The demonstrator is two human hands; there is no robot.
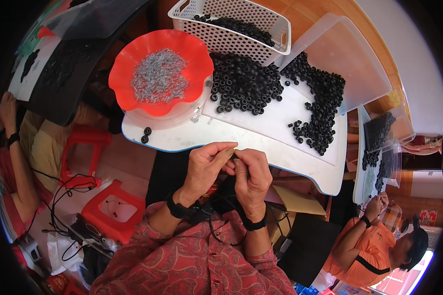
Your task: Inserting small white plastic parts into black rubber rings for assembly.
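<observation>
- Left hand and right hand: fingertips pinched together on a small dark piece, mostly hidden, at the near edge.
- Judged step: fine two-handed manipulation; calls for steady fingertips.
- Surface: bare strip ahead; two black rings near the edge.
- Beyond: red bowl, ring pile bound reach.
</observation>
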